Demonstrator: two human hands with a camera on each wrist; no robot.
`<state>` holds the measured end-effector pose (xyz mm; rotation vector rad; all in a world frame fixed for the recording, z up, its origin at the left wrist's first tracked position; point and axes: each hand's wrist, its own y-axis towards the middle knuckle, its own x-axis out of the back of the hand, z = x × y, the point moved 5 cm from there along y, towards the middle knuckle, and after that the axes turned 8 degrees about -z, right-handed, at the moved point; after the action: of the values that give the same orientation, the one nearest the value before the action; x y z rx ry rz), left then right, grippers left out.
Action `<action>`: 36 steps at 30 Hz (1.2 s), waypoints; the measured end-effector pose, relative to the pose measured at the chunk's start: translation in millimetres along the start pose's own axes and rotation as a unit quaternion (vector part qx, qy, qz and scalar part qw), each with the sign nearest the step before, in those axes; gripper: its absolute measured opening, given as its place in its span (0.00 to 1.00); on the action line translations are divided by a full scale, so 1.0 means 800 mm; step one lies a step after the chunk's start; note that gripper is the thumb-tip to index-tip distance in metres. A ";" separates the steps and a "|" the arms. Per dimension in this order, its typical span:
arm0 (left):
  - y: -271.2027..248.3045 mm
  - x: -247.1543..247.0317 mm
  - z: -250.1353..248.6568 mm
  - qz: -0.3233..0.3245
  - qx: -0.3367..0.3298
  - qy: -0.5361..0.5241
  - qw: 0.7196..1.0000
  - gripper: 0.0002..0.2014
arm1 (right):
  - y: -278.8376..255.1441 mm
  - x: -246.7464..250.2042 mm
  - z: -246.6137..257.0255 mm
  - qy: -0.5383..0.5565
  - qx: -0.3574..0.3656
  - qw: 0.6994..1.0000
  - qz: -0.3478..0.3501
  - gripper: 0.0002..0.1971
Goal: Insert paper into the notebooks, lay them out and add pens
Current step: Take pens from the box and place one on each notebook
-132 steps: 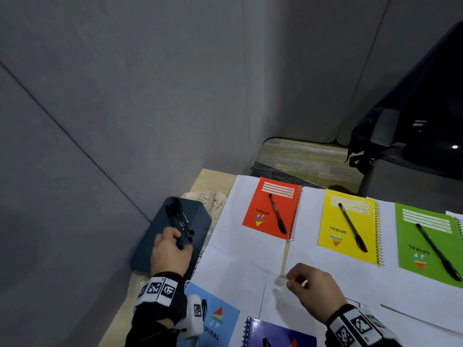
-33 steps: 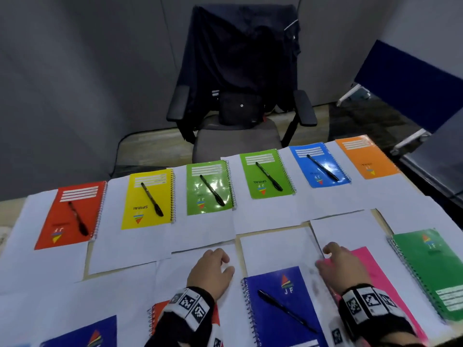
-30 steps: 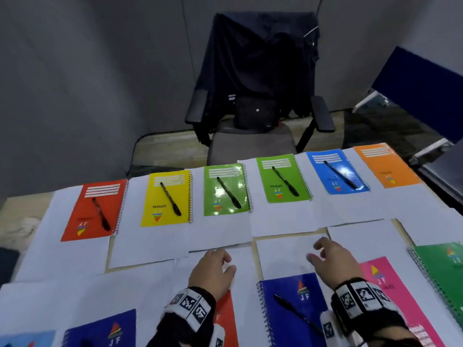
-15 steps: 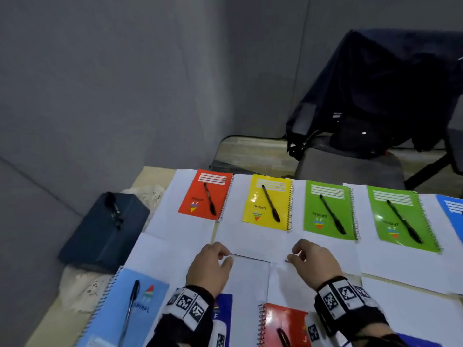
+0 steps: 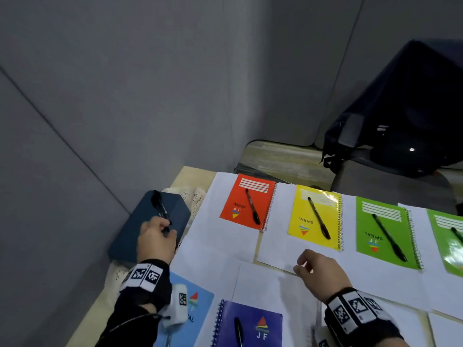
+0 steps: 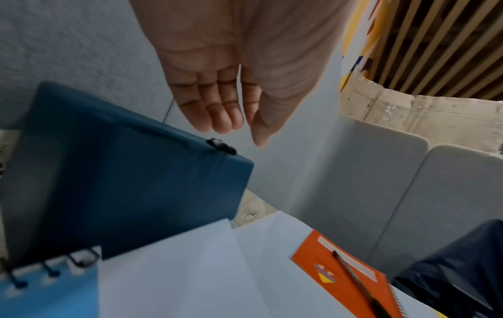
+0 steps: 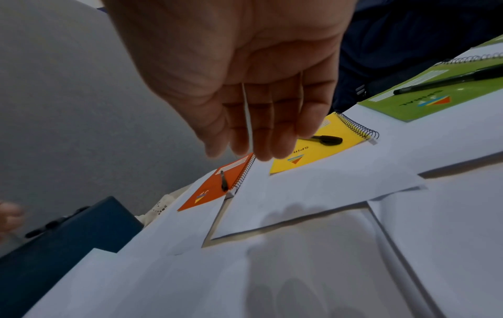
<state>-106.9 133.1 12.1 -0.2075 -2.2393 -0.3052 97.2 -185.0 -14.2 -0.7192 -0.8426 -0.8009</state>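
Observation:
A single black pen lies on a dark blue box at the table's left edge. My left hand reaches over the box with straight fingers, its fingertips at the pen's near end without gripping it. In the left wrist view, my left hand hangs just above the pen. My right hand hovers over white paper sheets, loosely curled and holding nothing. Orange, yellow and green notebooks each carry a pen, as does the near dark blue notebook.
A grey partition wall stands close behind the box on the left. A lace cloth lies under the box. An office chair draped with a dark jacket stands beyond the table's far edge. A light blue notebook lies under my left wrist.
The view has swung left. My left hand has moved from the paper sheets out to the pen on the blue box. My right hand stays over the sheets.

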 end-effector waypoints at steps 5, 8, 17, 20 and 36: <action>0.029 -0.015 0.015 0.024 0.021 0.010 0.999 0.22 | -0.001 0.002 -0.007 -0.016 -0.013 1.000 0.002 0.05; 0.037 -0.025 0.017 0.044 0.023 0.035 0.998 0.24 | 0.000 0.002 -0.009 -0.013 -0.019 1.000 -0.004 0.06; 0.052 -0.017 0.046 0.029 0.045 0.031 0.998 0.12 | 0.003 -0.015 -0.011 -0.002 -0.028 1.000 -0.004 0.09; 0.055 -0.010 0.056 0.031 0.069 0.029 0.997 0.12 | 0.006 -0.022 -0.007 0.000 -0.019 1.000 -0.001 0.07; -0.120 -0.069 -0.111 0.160 -0.081 -0.109 0.978 0.13 | 0.020 0.018 0.006 0.249 -0.027 0.968 -0.036 0.07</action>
<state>-30.9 13.4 9.8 -0.7104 -2.3488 -0.3025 114.7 -177.6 -3.6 -0.5014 -0.3952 -1.0184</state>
